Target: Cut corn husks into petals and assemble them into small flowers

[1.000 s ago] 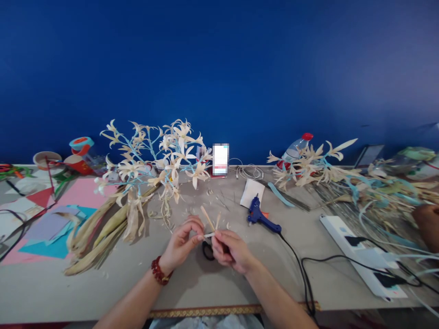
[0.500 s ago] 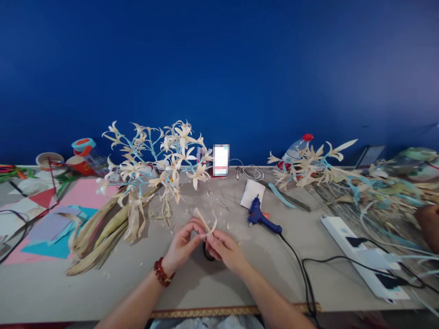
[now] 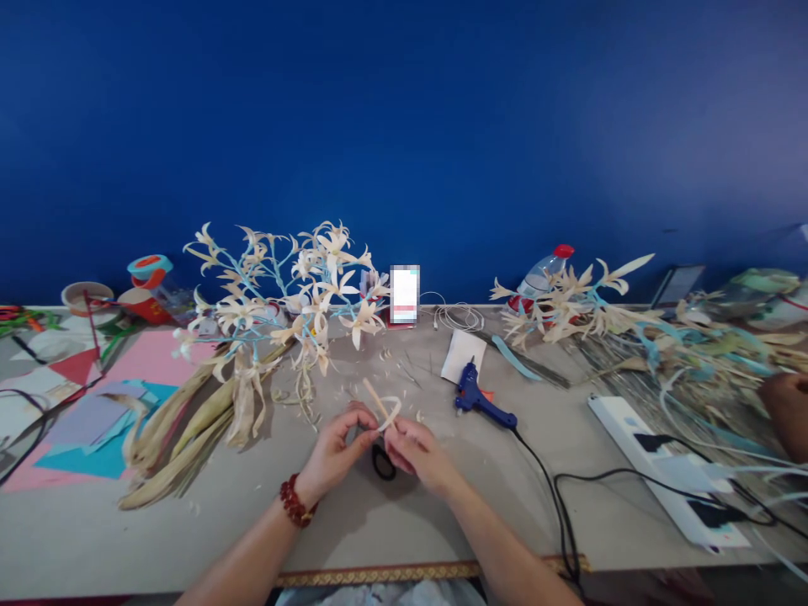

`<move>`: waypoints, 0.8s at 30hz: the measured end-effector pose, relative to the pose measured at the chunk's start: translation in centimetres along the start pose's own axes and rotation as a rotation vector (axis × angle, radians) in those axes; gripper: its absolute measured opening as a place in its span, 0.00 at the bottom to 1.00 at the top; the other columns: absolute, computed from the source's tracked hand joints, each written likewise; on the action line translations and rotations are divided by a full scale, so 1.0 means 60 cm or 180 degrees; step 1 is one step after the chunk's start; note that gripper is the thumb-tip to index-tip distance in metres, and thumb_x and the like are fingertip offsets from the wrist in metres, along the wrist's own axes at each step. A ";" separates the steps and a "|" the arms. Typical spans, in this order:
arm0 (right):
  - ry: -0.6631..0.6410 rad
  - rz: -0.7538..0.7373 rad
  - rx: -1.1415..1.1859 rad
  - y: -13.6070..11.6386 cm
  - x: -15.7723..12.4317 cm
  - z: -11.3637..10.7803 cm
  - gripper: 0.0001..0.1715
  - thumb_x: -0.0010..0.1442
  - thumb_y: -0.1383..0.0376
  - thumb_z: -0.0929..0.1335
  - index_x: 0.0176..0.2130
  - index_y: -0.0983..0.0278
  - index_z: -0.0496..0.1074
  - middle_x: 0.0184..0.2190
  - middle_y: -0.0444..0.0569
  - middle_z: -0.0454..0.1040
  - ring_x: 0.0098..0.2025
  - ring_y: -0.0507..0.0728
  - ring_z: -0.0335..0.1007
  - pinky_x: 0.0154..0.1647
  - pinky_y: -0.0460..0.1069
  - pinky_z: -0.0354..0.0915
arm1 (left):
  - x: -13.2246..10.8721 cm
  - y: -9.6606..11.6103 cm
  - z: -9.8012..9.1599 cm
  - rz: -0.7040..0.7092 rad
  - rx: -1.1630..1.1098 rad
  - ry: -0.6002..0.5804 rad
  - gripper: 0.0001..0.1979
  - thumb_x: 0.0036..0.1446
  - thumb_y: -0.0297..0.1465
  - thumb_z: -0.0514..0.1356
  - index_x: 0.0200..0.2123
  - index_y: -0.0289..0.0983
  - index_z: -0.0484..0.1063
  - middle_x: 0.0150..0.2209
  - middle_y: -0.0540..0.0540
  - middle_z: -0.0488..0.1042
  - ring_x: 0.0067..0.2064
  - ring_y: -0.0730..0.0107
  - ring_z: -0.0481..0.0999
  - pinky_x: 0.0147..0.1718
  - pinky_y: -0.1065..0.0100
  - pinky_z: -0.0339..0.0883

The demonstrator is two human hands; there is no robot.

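Pale strips of dried husk (image 3: pixel 377 397) rise between my two hands, one straight and one bent into a loop. My left hand (image 3: pixel 337 450) has thumb and forefinger pinched at the base of the strips. Close against it, my right hand (image 3: pixel 417 454) grips the looped strip with its fingertips. Beneath the hands lies a black ring-shaped handle (image 3: pixel 383 463), perhaps of scissors; the rest of it is hidden. A blue glue gun (image 3: pixel 483 400) rests to the right of my hands, its nozzle on a white pad (image 3: pixel 464 356).
Husk flowers on blue stems (image 3: pixel 316 295) stand behind my hands. Dried husks (image 3: pixel 183 429) and coloured paper (image 3: pixel 82 459) lie left. On the right are a power strip (image 3: pixel 662 471), black cables, a bottle (image 3: pixel 546 273) and another person's hand (image 3: pixel 783 412). A phone (image 3: pixel 405 295) stands by the wall.
The right-hand strip has been bent over into a loop toward the straight one. My hands have shifted slightly, and more of the black ring shows below them.
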State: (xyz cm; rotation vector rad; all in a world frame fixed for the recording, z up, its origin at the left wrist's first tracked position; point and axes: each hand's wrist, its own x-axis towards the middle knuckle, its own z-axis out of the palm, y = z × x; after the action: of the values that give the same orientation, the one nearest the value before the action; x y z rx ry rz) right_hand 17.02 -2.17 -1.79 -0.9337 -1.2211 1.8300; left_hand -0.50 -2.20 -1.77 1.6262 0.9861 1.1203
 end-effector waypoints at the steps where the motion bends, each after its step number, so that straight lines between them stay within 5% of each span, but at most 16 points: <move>1: -0.0037 -0.0054 -0.0225 0.002 0.000 0.002 0.28 0.55 0.43 0.67 0.26 0.64 0.65 0.16 0.37 0.57 0.16 0.46 0.49 0.15 0.43 0.43 | 0.000 0.000 0.000 0.0017 0.0027 0.0009 0.08 0.60 0.35 0.59 0.33 0.36 0.71 0.34 0.46 0.72 0.39 0.66 0.71 0.42 0.66 0.64; 17: 0.0170 -0.0568 -0.1700 0.005 -0.006 0.006 0.27 0.66 0.49 0.58 0.24 0.63 0.64 0.19 0.42 0.62 0.22 0.50 0.56 0.25 0.46 0.50 | -0.006 -0.002 -0.002 0.0096 0.0503 0.0172 0.07 0.59 0.33 0.59 0.33 0.36 0.73 0.36 0.44 0.76 0.43 0.62 0.73 0.43 0.64 0.65; 24: -0.0216 -0.0111 -0.0321 0.001 -0.006 0.009 0.29 0.61 0.46 0.62 0.20 0.62 0.59 0.12 0.37 0.55 0.16 0.47 0.47 0.17 0.45 0.43 | 0.000 0.016 -0.003 0.0507 0.0678 0.0146 0.05 0.59 0.30 0.58 0.30 0.38 0.72 0.31 0.46 0.75 0.39 0.63 0.72 0.49 0.58 0.63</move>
State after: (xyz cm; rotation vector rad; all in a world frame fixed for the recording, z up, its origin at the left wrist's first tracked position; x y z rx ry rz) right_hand 16.69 -2.72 -1.63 -0.9060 -1.3740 1.7994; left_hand -0.53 -2.46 -0.82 1.8844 1.0493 1.1958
